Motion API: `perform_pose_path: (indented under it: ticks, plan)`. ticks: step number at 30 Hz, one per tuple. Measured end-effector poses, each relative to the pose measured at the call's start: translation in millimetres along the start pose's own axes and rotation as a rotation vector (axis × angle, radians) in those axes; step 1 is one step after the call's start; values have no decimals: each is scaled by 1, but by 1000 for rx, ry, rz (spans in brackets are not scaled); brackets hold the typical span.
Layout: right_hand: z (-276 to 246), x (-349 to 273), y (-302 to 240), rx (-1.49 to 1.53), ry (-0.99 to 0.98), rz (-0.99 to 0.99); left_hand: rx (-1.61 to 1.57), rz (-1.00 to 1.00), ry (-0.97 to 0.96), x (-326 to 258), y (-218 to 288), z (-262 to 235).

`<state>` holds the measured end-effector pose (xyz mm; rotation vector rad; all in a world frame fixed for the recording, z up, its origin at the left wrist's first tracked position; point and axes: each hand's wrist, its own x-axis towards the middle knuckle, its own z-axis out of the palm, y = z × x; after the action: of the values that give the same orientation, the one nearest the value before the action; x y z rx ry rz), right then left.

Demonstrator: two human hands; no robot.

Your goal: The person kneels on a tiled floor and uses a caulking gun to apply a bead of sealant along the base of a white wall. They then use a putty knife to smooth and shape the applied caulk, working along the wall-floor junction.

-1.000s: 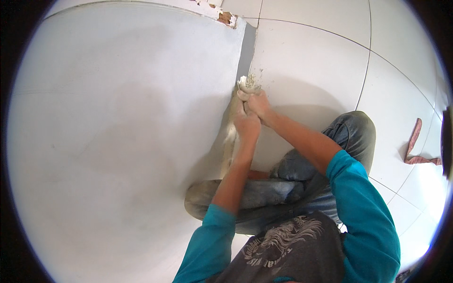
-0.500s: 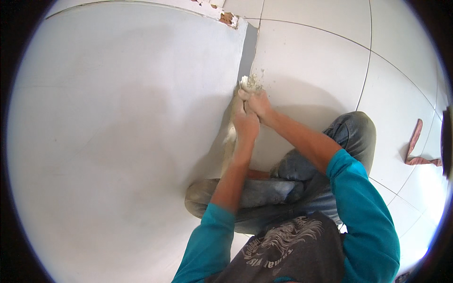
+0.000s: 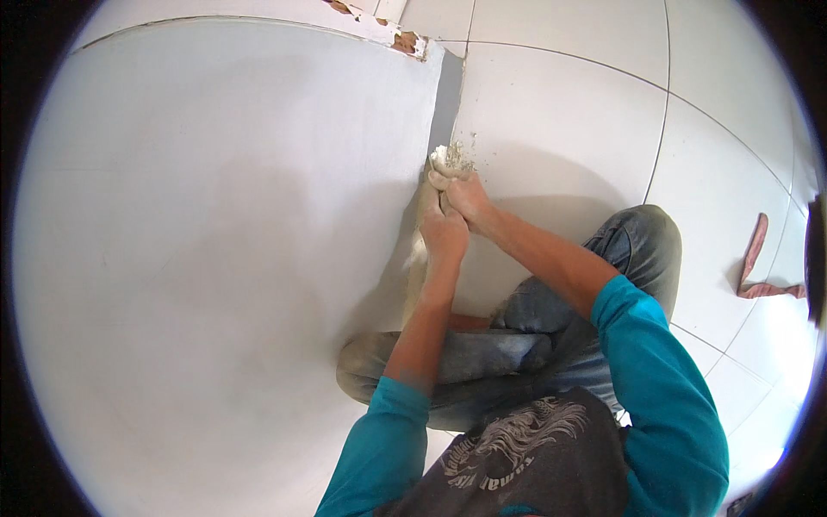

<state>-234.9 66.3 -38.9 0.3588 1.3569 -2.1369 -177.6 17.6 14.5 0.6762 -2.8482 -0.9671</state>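
Note:
My left hand (image 3: 443,233) and my right hand (image 3: 466,196) are both closed, pressed together low at the foot of the pale wall (image 3: 233,224). The right one lies slightly farther off, its fingers bent round something they mostly hide. Just beyond the fingertips shows a whitish lump (image 3: 441,155), with crumbly debris (image 3: 459,157) scattered beside it on the floor tiles. Ahead of the hands a grey strip (image 3: 445,95) runs along the base of the wall. Behind them the strip looks dusty and yellowish.
My crossed legs in worn jeans (image 3: 637,250) rest on the white floor tiles (image 3: 560,103). At the far end of the wall stands a white frame (image 3: 405,41) with flaking, brown-patched paint. A reddish strip of cloth (image 3: 751,267) lies bent on the floor to the right.
Both hands stay clasped at the same strip, with only a very slight shift. The whole view has moved a little; nothing was let go.

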Motion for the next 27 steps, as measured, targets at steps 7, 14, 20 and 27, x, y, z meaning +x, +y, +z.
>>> perform_pose_path:
  ticks: [7, 14, 20, 27]
  plan:
    - [3, 0, 3, 148, -41, 111, -46, -196, -91, -1, 10, -7]
    - [-3, 14, 11, 341, -65, 163, 18, -142, -127, 10, 14, 0]
    - [13, -5, 12, 158, 6, 86, -29, -101, -46, -9, 5, -14]
    - [8, -9, 0, 188, 3, 78, -88, -175, -88, -2, 12, -11]
